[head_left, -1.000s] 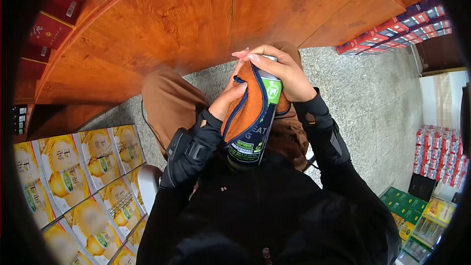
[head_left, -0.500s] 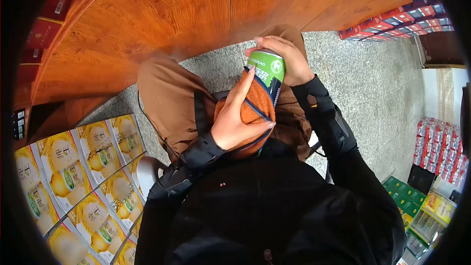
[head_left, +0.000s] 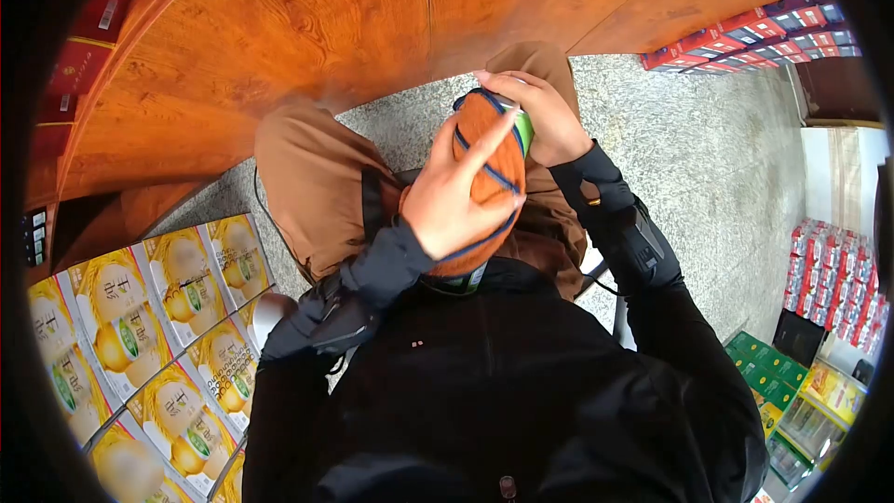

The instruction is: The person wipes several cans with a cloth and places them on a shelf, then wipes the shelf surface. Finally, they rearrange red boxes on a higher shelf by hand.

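Grey speckled floor [head_left: 708, 158] carries all. Lower L: yellow cartons [head_left: 140, 326] flat, side by side, touching. Top R: red boxes [head_left: 745, 37] in row by wood counter [head_left: 307, 28] base. R edge: red/white packs [head_left: 829, 279] stacked. Lower R: green cartons [head_left: 768, 363], yellow ones beside.

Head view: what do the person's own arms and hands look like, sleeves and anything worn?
The left hand and right hand are bare, without gloves. Each arm is in a black jacket sleeve, the left sleeve and right sleeve, both snug at the cuff. A black strapped band sits on the right forearm, with a similar one on the left. What looks like a thin dark cable runs by the right elbow.
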Action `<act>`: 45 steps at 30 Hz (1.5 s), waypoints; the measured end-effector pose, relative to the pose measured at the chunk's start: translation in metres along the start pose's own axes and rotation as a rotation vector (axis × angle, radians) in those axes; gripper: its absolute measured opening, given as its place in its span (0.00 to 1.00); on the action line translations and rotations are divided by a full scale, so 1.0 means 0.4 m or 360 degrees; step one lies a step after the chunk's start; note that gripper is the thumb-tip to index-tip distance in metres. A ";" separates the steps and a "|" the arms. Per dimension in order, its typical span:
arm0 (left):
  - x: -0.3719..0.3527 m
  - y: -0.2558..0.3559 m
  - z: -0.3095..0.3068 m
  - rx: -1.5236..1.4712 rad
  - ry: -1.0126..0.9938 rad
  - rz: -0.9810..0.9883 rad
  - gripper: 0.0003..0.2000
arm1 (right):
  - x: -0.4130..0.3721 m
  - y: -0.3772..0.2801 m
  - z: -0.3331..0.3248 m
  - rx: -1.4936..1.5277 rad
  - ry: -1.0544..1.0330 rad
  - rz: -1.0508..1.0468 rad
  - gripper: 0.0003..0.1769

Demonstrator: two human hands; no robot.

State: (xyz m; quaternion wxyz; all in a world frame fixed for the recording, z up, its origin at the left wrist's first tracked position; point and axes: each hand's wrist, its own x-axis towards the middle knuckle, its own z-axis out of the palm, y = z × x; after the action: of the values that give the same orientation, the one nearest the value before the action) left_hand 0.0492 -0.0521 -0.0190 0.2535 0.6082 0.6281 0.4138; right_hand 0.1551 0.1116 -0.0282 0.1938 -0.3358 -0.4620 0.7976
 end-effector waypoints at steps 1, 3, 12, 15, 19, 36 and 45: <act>-0.019 0.012 -0.011 -0.0056 -0.0066 -0.0011 0.46 | 0.001 0.001 -0.006 0.0118 -0.0001 0.0084 0.17; -0.071 0.013 -0.026 0.0009 -0.0199 -0.0050 0.47 | -0.011 -0.002 -0.005 0.0272 0.0020 0.0149 0.15; -0.094 -0.043 -0.010 -0.1429 -0.0298 -0.0370 0.51 | -0.019 -0.025 -0.021 0.0414 -0.0141 0.0137 0.10; -0.069 -0.040 -0.010 -0.1804 -0.0213 -0.0530 0.47 | -0.036 -0.056 -0.003 0.0470 -0.0232 -0.0015 0.08; -0.034 -0.079 0.025 -0.2387 -0.0358 -0.0336 0.35 | -0.043 -0.064 0.001 0.0598 -0.0379 -0.0128 0.08; 0.006 -0.159 0.094 -0.3185 -0.0444 -0.1216 0.22 | -0.035 -0.071 0.010 0.0356 -0.0582 -0.0418 0.10; -0.079 -0.102 0.035 -0.2861 -0.0534 -0.0820 0.21 | -0.119 -0.139 0.054 -0.0011 0.0128 -0.0244 0.11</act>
State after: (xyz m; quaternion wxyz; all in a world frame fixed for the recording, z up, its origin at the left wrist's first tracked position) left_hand 0.0425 -0.0766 -0.0660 0.7971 0.0796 0.1448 0.5808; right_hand 0.1729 0.0968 0.0444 0.2714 -0.3319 -0.4809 0.7648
